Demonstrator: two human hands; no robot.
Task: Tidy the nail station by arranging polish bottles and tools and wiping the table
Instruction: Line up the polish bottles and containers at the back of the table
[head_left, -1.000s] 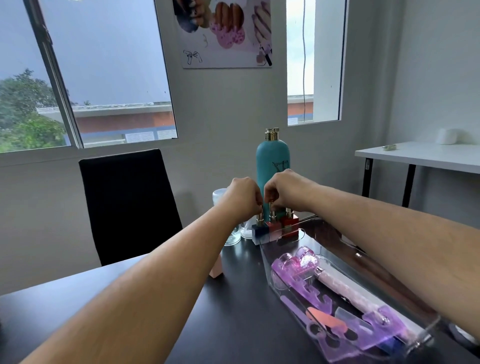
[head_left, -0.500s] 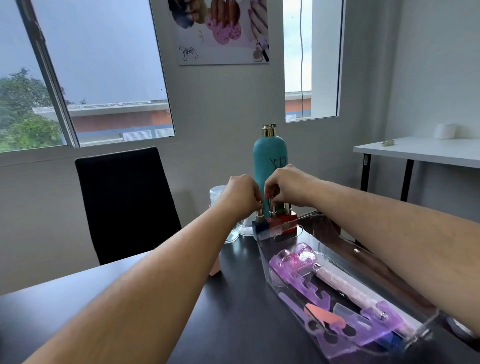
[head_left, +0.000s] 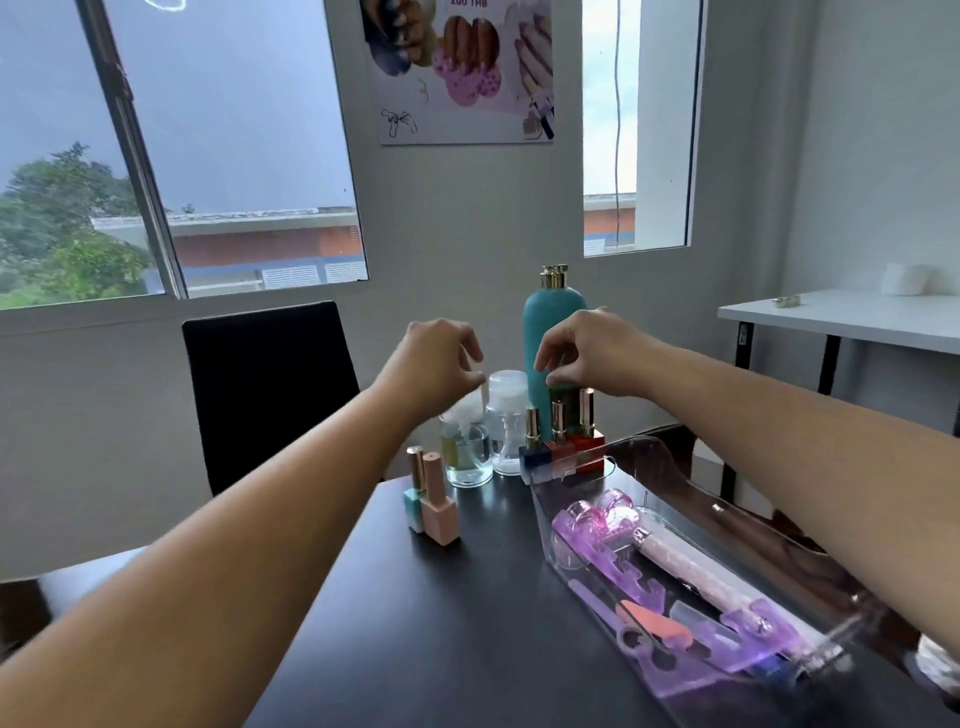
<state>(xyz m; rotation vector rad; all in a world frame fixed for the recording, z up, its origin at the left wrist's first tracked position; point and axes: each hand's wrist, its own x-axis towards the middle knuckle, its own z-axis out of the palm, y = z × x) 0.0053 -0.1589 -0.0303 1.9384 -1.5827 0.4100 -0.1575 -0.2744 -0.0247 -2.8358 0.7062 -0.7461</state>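
Three small polish bottles stand in a row at the far end of the black table (head_left: 415, 639): a dark blue one (head_left: 534, 451), a red one (head_left: 560, 446) and another red one (head_left: 588, 440), all with gold caps. Both my hands hover just above them, holding nothing. My left hand (head_left: 441, 364) has its fingers loosely curled; my right hand (head_left: 587, 351) has its fingers spread over the caps. A pink polish bottle (head_left: 439, 512) and a pale teal one (head_left: 414, 493) stand to the left. A clear tray (head_left: 644, 457) at right holds purple toe separators and nail tools.
A tall teal bottle (head_left: 550, 343) with a gold cap stands behind the row. Two clear pump dispensers (head_left: 467, 457) (head_left: 506, 431) sit left of it. A black chair (head_left: 270, 389) faces the table's far side. A white side table (head_left: 852, 317) stands at right.
Both hands were pinched on the caps of the polish row; now they have let go and lifted a little above it. The pink and teal bottles have come into sight.
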